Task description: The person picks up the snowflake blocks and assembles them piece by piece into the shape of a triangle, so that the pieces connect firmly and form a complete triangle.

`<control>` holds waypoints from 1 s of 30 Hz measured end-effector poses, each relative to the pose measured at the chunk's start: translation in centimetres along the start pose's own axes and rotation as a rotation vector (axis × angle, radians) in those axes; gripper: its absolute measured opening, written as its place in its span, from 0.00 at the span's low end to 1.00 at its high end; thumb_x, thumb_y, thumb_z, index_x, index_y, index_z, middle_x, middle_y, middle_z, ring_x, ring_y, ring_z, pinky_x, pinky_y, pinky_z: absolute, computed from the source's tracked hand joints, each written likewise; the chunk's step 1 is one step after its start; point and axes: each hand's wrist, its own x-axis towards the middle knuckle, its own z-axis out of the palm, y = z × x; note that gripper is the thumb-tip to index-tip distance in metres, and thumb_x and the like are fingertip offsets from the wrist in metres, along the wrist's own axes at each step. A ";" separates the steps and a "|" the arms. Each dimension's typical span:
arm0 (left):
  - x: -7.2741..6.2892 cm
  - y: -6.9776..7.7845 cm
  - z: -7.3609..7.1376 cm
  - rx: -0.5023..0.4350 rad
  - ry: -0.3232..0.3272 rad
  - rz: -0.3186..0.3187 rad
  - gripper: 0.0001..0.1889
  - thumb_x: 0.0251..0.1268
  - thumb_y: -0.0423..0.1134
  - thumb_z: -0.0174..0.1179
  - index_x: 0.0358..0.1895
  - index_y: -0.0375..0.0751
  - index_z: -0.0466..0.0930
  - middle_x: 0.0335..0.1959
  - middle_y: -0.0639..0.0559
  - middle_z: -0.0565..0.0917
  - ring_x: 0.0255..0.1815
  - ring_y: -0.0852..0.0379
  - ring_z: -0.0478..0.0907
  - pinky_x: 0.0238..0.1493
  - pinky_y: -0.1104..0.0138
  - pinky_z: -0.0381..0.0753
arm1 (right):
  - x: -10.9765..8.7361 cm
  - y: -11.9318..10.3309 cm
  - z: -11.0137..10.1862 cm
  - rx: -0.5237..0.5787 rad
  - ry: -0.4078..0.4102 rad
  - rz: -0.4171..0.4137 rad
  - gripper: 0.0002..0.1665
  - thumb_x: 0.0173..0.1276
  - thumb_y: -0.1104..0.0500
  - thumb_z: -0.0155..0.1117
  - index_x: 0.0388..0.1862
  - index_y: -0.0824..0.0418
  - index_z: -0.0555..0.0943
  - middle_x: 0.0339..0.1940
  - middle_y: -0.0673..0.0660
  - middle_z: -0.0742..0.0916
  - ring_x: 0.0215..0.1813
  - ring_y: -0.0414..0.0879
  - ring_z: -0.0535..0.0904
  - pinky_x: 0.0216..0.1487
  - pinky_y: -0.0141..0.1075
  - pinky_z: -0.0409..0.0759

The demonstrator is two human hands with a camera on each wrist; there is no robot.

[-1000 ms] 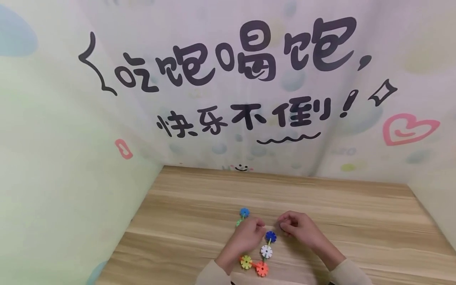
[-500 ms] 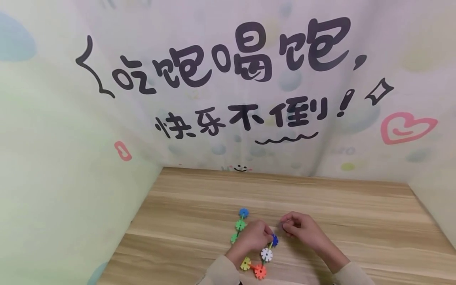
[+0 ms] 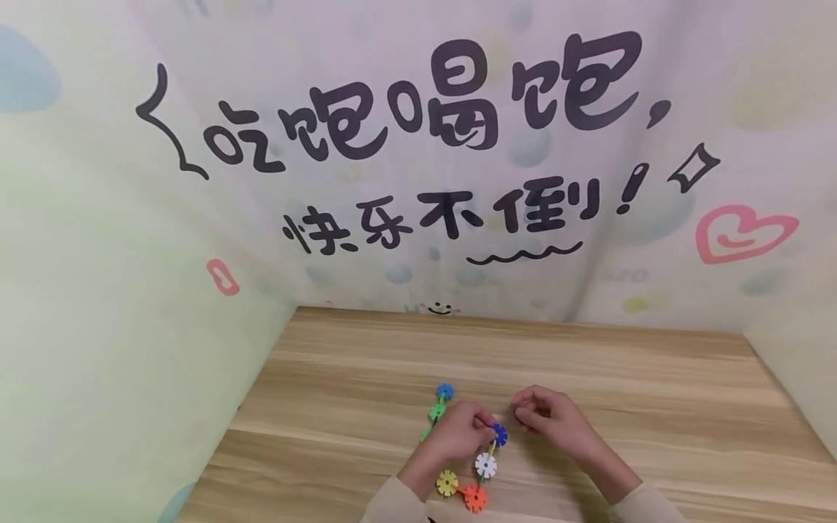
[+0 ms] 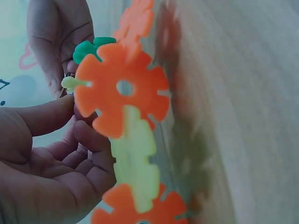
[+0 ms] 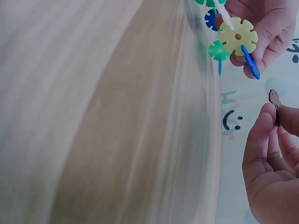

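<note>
A chain of interlocked plastic snowflake discs curves over the wooden table, partly hidden behind my left hand [image 3: 461,432]. Left thumb and fingers pinch the chain close to its dark blue end disc [image 3: 500,435]. Below that disc come a white disc [image 3: 486,465], an orange-red disc [image 3: 475,498] and a yellow disc [image 3: 447,482]. At the other end are a light blue disc [image 3: 445,391] and green ones. My right hand [image 3: 556,418] is a short gap to the right, pinching a small brownish disc [image 5: 274,99] edge-on between thumb and forefinger, apart from the chain.
The wood-grain table [image 3: 353,356] reaches back to a pale printed curtain [image 3: 392,283] with large dark lettering. Another pale panel [image 3: 118,327] closes off the left side. Bare wood lies to the right of my hands.
My left hand has shifted right along the chain and come to pinch it by the dark blue disc. My right hand stays nearly in place, still pinching its disc.
</note>
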 end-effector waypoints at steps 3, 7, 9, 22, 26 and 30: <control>-0.3 -0.1 -0.2 -0.040 -0.005 0.013 0.04 0.66 0.28 0.63 0.34 0.40 0.82 0.26 0.54 0.79 0.26 0.59 0.77 0.28 0.69 0.78 | 0.0 -0.4 0.4 0.016 -0.024 -0.009 0.11 0.73 0.63 0.63 0.50 0.69 0.80 0.41 0.64 0.85 0.39 0.51 0.83 0.40 0.43 0.85; -0.6 -0.1 -0.3 -0.097 -0.017 0.029 0.04 0.67 0.28 0.62 0.34 0.39 0.81 0.27 0.53 0.79 0.27 0.59 0.77 0.28 0.69 0.79 | 0.1 -0.8 0.8 0.047 -0.054 -0.020 0.12 0.74 0.64 0.61 0.51 0.71 0.79 0.44 0.64 0.85 0.43 0.48 0.83 0.43 0.45 0.85; -0.8 -0.1 -0.4 -0.116 -0.019 0.035 0.04 0.68 0.28 0.62 0.34 0.38 0.81 0.27 0.53 0.79 0.27 0.59 0.78 0.28 0.69 0.79 | 0.2 -0.9 1.0 0.062 -0.069 -0.029 0.13 0.74 0.64 0.61 0.52 0.72 0.78 0.45 0.65 0.85 0.44 0.47 0.83 0.45 0.46 0.85; -0.9 -0.3 -0.4 -0.192 -0.028 0.027 0.02 0.68 0.27 0.61 0.38 0.37 0.82 0.29 0.51 0.80 0.29 0.57 0.78 0.31 0.66 0.81 | 0.5 -1.0 1.0 -0.026 -0.111 -0.070 0.09 0.77 0.63 0.57 0.49 0.65 0.80 0.41 0.58 0.86 0.40 0.58 0.81 0.39 0.44 0.84; -0.9 -0.3 -0.3 -0.205 -0.026 0.020 0.01 0.68 0.28 0.61 0.40 0.35 0.81 0.29 0.50 0.80 0.29 0.57 0.79 0.31 0.65 0.81 | 0.5 -0.9 1.1 -0.051 -0.117 -0.078 0.09 0.76 0.63 0.57 0.48 0.68 0.80 0.41 0.57 0.86 0.42 0.57 0.81 0.40 0.44 0.84; -0.9 -0.3 -0.2 -0.208 -0.009 0.008 0.02 0.69 0.28 0.61 0.40 0.35 0.81 0.29 0.50 0.80 0.29 0.56 0.78 0.31 0.66 0.81 | 0.5 -0.8 1.2 -0.079 -0.099 -0.097 0.08 0.76 0.62 0.58 0.47 0.65 0.81 0.40 0.55 0.86 0.42 0.55 0.82 0.40 0.43 0.84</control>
